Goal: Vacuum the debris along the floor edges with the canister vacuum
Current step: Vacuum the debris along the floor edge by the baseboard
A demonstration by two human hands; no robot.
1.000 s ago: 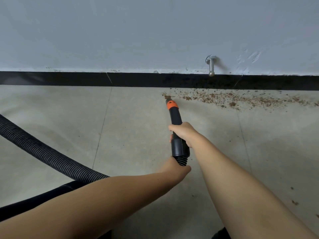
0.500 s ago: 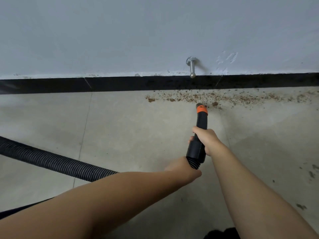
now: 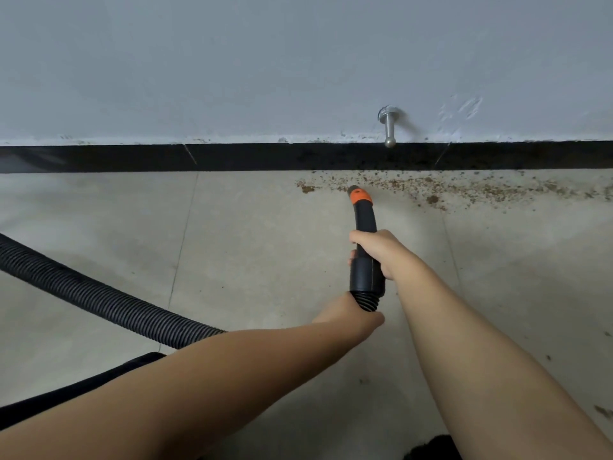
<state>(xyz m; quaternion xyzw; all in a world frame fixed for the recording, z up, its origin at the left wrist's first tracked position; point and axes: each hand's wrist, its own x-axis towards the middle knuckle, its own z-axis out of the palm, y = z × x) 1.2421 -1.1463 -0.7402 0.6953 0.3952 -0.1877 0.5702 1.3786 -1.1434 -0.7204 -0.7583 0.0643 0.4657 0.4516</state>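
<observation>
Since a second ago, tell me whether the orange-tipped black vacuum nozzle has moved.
Yes. The orange-tipped black nozzle swung right past the silver metal wall doorstop, then back just left of it.

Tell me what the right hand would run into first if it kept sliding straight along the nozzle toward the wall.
The right hand grips the black nozzle; straight ahead it would first meet the orange collar, then the floor debris and the black baseboard. Depth is hard to judge from this one view.
</observation>
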